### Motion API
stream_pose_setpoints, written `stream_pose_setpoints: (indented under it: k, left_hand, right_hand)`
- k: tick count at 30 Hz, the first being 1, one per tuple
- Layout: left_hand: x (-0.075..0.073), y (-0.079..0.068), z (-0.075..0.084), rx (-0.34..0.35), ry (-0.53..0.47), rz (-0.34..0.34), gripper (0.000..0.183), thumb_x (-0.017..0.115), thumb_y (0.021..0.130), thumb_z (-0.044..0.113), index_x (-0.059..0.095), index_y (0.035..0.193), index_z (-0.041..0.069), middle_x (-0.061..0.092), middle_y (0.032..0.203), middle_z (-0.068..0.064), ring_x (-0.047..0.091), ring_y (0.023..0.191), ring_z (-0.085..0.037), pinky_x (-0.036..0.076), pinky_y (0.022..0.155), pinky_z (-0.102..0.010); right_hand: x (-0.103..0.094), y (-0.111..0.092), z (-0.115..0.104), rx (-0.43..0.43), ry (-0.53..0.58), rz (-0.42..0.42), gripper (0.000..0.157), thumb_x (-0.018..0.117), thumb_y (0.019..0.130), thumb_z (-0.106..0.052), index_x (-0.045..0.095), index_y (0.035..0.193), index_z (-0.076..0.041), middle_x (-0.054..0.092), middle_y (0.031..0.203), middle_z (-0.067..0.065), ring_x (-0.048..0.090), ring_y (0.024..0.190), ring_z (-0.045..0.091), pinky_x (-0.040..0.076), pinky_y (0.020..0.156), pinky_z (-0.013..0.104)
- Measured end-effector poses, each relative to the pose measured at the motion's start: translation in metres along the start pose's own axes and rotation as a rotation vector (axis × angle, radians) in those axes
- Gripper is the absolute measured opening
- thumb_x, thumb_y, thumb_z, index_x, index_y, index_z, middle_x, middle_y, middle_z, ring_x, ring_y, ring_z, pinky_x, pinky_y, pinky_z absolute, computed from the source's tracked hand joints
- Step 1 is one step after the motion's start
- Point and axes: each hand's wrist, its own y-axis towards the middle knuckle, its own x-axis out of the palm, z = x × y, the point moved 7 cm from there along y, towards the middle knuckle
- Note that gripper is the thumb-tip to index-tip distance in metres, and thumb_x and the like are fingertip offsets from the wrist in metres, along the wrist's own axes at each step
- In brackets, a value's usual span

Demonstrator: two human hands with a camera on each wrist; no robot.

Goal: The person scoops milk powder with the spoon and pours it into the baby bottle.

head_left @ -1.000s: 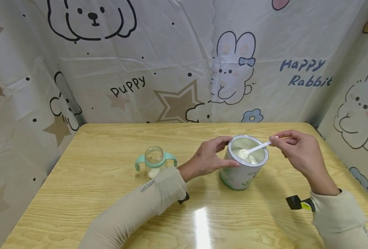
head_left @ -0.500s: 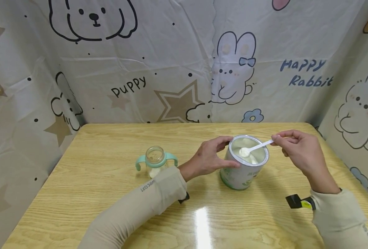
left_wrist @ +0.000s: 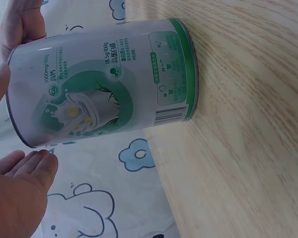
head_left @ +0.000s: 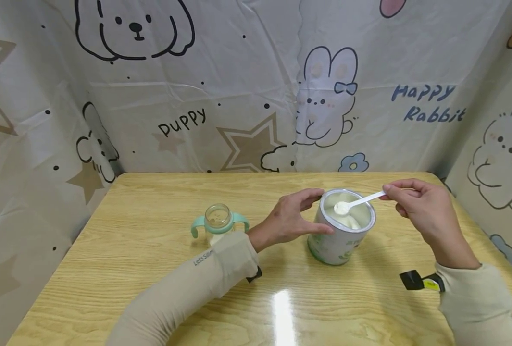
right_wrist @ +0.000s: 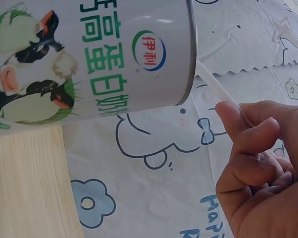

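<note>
A white and green milk powder can (head_left: 340,242) stands uncovered on the table, with pale powder inside. My left hand (head_left: 288,218) holds it near the rim, thumb in front and fingers round the far left side. In the left wrist view the fingers (left_wrist: 39,171) lie along the rim. Between thumb and fingers my right hand (head_left: 424,206) pinches the handle of a white scoop (head_left: 364,198). The scoop's bowl, heaped with powder, is within the can's mouth, over the powder. In the right wrist view the can wall hides the bowl.
Left of the can stands a baby bottle (head_left: 218,218) with mint green handles, uncapped, with pale powder inside; my left sleeve (head_left: 221,262) covers its lower part. A patterned cloth (head_left: 247,86) hangs behind the wooden table (head_left: 152,192).
My right hand has drawn the scoop slightly up and to the right, its bowl lifting off the powder. My left hand stays on the can. The head view has shifted slightly.
</note>
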Motion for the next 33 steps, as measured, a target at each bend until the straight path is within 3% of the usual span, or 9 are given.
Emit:
stream_pose_setpoints:
  k: [7, 13, 18, 23, 33]
  left_hand:
    - [-0.008, -0.006, -0.004, -0.077, -0.008, 0.014, 0.082, 0.090, 0.075, 0.019, 0.049, 0.144, 0.003, 0.050, 0.148, -0.010, 0.047, 0.136, -0.016, 0.042, 0.105, -0.017]
    - [-0.018, -0.012, -0.008, -0.131, -0.057, 0.029, 0.081, 0.089, 0.077, 0.020, 0.048, 0.146, 0.006, 0.049, 0.149, -0.007, 0.048, 0.135, -0.015, 0.043, 0.105, -0.019]
    - [-0.026, -0.019, -0.015, -0.172, -0.091, 0.044, 0.080, 0.089, 0.078, 0.022, 0.048, 0.146, 0.009, 0.051, 0.148, -0.005, 0.048, 0.135, -0.014, 0.042, 0.107, -0.021]
    - [-0.034, -0.024, -0.017, -0.196, -0.097, 0.057, 0.079, 0.088, 0.079, 0.023, 0.049, 0.146, 0.010, 0.051, 0.148, -0.003, 0.047, 0.136, -0.014, 0.042, 0.108, -0.024]
    - [-0.051, -0.033, -0.017, -0.205, -0.122, 0.076, 0.080, 0.087, 0.080, 0.021, 0.046, 0.147, 0.008, 0.049, 0.149, -0.007, 0.047, 0.136, -0.016, 0.043, 0.108, -0.025]
  right_hand:
    - [-0.001, 0.000, -0.005, 0.023, 0.051, 0.014, 0.041, 0.066, 0.096, -0.043, 0.063, 0.114, -0.006, 0.070, 0.080, -0.020, 0.049, 0.064, 0.009, 0.036, 0.051, 0.025]
    - [0.001, 0.000, -0.012, 0.024, 0.088, 0.022, 0.037, 0.067, 0.096, -0.040, 0.062, 0.113, -0.008, 0.070, 0.080, -0.020, 0.050, 0.063, 0.009, 0.039, 0.054, 0.021]
    - [0.002, 0.000, -0.014, 0.033, 0.088, 0.042, 0.042, 0.067, 0.095, -0.043, 0.062, 0.116, -0.007, 0.070, 0.080, -0.021, 0.050, 0.064, 0.008, 0.040, 0.056, 0.021]
    - [0.004, -0.001, -0.020, 0.025, 0.083, 0.047, 0.047, 0.067, 0.094, -0.047, 0.062, 0.118, -0.006, 0.071, 0.081, -0.022, 0.051, 0.064, 0.008, 0.042, 0.058, 0.021]
    - [0.013, 0.002, -0.033, -0.027, 0.213, 0.022, 0.033, 0.070, 0.095, -0.034, 0.063, 0.110, -0.005, 0.073, 0.082, -0.013, 0.050, 0.061, 0.008, 0.043, 0.053, 0.017]
